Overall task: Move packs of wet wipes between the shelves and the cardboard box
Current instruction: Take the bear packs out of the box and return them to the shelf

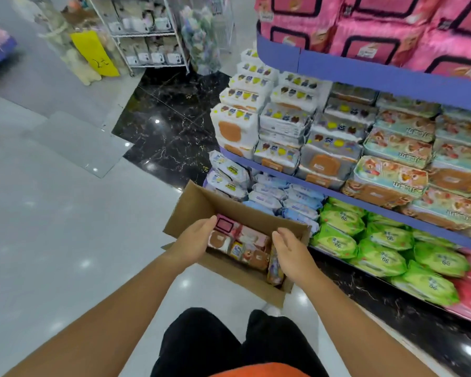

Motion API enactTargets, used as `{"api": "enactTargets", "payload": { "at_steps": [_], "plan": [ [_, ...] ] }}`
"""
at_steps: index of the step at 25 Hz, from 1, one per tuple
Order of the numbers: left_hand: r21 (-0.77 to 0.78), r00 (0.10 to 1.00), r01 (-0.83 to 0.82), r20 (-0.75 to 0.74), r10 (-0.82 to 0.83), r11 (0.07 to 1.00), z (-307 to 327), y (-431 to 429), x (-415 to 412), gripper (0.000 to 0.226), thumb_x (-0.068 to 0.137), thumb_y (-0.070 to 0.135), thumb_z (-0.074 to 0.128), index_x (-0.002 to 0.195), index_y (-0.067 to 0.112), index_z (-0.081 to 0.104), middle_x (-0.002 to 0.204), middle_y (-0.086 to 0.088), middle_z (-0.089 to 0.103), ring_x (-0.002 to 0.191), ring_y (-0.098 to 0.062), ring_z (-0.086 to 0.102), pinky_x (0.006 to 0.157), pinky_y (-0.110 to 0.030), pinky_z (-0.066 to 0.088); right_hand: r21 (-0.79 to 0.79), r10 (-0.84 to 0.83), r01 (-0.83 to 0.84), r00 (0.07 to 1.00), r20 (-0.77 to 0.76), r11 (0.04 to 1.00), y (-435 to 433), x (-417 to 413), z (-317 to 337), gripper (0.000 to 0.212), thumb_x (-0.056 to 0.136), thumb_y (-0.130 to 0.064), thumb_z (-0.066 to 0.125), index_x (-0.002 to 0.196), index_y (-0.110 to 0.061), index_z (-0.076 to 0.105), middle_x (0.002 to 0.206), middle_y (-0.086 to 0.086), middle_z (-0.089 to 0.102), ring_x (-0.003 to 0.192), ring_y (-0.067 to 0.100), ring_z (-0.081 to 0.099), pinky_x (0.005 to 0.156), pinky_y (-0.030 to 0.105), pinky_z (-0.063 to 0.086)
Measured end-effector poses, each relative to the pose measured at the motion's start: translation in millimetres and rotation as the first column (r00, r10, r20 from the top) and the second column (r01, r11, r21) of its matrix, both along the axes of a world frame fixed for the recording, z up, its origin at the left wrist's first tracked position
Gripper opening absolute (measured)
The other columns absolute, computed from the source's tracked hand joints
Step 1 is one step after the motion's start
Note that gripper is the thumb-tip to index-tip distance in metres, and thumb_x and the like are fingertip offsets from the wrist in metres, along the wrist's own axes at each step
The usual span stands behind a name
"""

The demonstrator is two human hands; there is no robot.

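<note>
1. Floor tiles (65, 213), pale and glossy, run beneath us, with a black marble patch (169, 126) ahead and a wire rack (147, 34) beyond it.
2. To our right, blue-edged shelves (365, 69) carry stacked packs of wet wipes (392, 148), with green packs (378, 251) low down.
3. The cardboard box (191, 205) sits open on the floor just beside the lowest shelf, with further packs (249, 238) lying inside.
4. Our left hand (199, 235) hovers over the box's left side, fingers straight and relaxed, tips at a pink pack (225, 223); we cannot tell whether they touch.
5. Our right hand (291, 251) hangs apart from it, fingers loosely spread, holding nothing, above an upright pack (274, 270) standing on edge.
</note>
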State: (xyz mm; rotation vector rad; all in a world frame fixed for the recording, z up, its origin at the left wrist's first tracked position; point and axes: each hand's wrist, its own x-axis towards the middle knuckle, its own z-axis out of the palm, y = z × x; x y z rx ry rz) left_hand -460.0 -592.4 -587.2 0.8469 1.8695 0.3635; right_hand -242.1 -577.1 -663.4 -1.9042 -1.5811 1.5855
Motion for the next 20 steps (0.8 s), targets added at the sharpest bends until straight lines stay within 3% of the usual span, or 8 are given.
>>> {"api": "enactTargets", "payload": {
  "at_steps": [3, 6, 9, 12, 15, 18, 20],
  "plan": [
    [-0.049, 0.998, 0.061, 0.002, -0.061, 0.997, -63, 34, -39, 0.03, 0.108, 0.049, 0.032, 0.088, 0.04, 0.053, 0.096, 0.018, 0.057, 0.085, 0.004, 0.049, 0.093, -0.029, 0.035, -0.074, -0.053, 0.058, 0.997, 0.056, 0.996, 9, -23, -48, 0.056, 0.105, -0.054, 0.029, 0.152, -0.024, 0.038, 0.152, 0.0, 0.047, 0.139, 0.022, 0.045, 0.107, 0.034, 0.034],
    [-0.082, 0.988, 0.152, 0.008, -0.152, 0.985, -151, 74, -74, 0.05, 0.101, 0.06, 0.033, 0.113, 0.024, 0.067, 0.111, 0.002, 0.069, 0.101, -0.01, 0.063, 0.102, -0.037, 0.045, -0.106, -0.064, 0.075, 0.992, 0.106, 0.991, 27, -46, -119, 0.059, 0.102, -0.059, 0.028, 0.15, -0.028, 0.039, 0.149, -0.001, 0.05, 0.134, 0.02, 0.049, 0.107, 0.035, 0.039],
    [-0.138, 0.975, 0.217, -0.011, -0.221, 0.966, -245, 111, -100, 0.051, 0.101, 0.059, 0.037, 0.126, 0.021, 0.061, 0.118, 0.0, 0.068, 0.101, -0.012, 0.064, 0.101, -0.038, 0.047, -0.14, -0.025, 0.048, 0.987, 0.16, 0.989, 58, -67, -210, 0.061, 0.1, -0.063, 0.027, 0.15, -0.03, 0.039, 0.15, -0.003, 0.05, 0.133, 0.019, 0.05, 0.113, 0.038, 0.038],
    [-0.222, 0.945, 0.301, -0.062, -0.322, 0.927, -350, 142, -120, 0.05, 0.102, 0.05, 0.045, 0.139, 0.016, 0.052, 0.135, -0.005, 0.06, 0.116, -0.02, 0.058, 0.095, -0.033, 0.042, -0.178, 0.057, -0.017, 0.973, 0.223, 0.984, 81, -83, -316, 0.061, 0.1, -0.064, 0.028, 0.152, -0.032, 0.035, 0.154, -0.002, 0.045, 0.139, 0.021, 0.045, 0.114, 0.039, 0.036],
    [-0.279, 0.866, 0.446, -0.107, -0.489, 0.85, -455, 164, -142, 0.036, 0.093, 0.045, 0.062, 0.121, 0.022, 0.061, 0.125, -0.001, 0.067, 0.106, -0.018, 0.061, 0.092, -0.028, 0.046, -0.249, 0.153, -0.082, 0.948, 0.28, 0.965, 98, -94, -419, 0.069, 0.094, -0.072, 0.028, 0.152, -0.037, 0.032, 0.157, -0.002, 0.042, 0.141, 0.023, 0.042, 0.116, 0.043, 0.036],
    [-0.326, 0.758, 0.586, -0.103, -0.644, 0.742, -548, 184, -162, 0.052, 0.082, 0.046, 0.08, 0.13, 0.031, 0.065, 0.122, 0.01, 0.067, 0.111, -0.012, 0.063, 0.094, -0.023, 0.047, -0.299, 0.246, -0.162, 0.931, 0.269, 0.941, 120, -101, -504, 0.071, 0.095, -0.065, 0.043, 0.155, -0.031, 0.03, 0.16, 0.001, 0.037, 0.142, 0.024, 0.042, 0.115, 0.035, 0.035],
    [-0.392, 0.68, 0.619, -0.167, -0.714, 0.681, -610, 191, -176, 0.063, 0.078, 0.043, 0.084, 0.135, 0.027, 0.063, 0.131, 0.005, 0.067, 0.116, -0.016, 0.064, 0.096, -0.026, 0.049, -0.335, 0.31, -0.231, 0.928, 0.205, 0.913, 131, -101, -557, 0.081, 0.091, -0.058, 0.061, 0.157, -0.027, 0.028, 0.162, -0.001, 0.033, 0.145, 0.021, 0.038, 0.115, 0.028, 0.033]
  ]
}}
